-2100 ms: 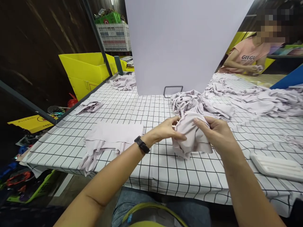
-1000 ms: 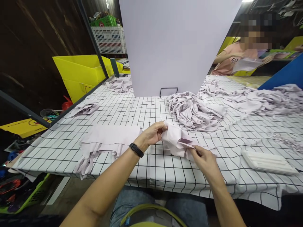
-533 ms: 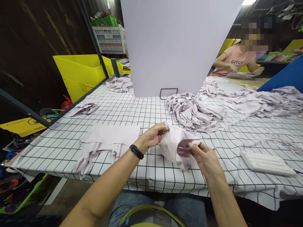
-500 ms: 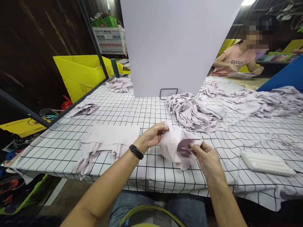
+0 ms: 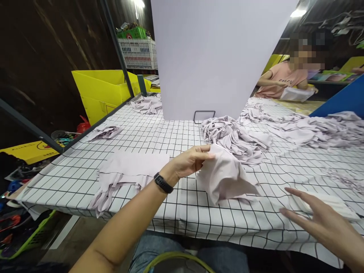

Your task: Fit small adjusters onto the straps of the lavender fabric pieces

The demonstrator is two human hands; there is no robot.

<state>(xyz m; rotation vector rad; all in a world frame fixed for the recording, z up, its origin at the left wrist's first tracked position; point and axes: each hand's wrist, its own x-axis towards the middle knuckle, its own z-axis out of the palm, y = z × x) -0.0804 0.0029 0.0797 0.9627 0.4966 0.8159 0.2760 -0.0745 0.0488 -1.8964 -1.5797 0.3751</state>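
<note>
My left hand (image 5: 192, 161), with a black band on its wrist, pinches the upper left corner of a pale lilac cloth piece (image 5: 223, 176). The cloth hangs from those fingers, its lower part at the checked tablecloth. My right hand (image 5: 318, 218) is off the cloth at the right, thumb and fingers spread with nothing between them. It is over the near side of a white ridged plastic item (image 5: 338, 204), partly covering it. Left of my left hand lies a flat lilac garment with straps (image 5: 133, 163). Behind the held cloth is a crumpled heap of lilac pieces (image 5: 233, 136).
A large pale board (image 5: 222, 57) stands at the back in a black wire holder (image 5: 204, 112). More lilac cloth (image 5: 318, 129) lies at the right. Yellow bins (image 5: 99, 91) are beyond the left edge. A person (image 5: 290, 77) handles white material at the back right.
My right hand has let go of the cloth and moved right, its fingers opening. The cloth's freed side has dropped and swung right. The person at the back has raised the white material.
</note>
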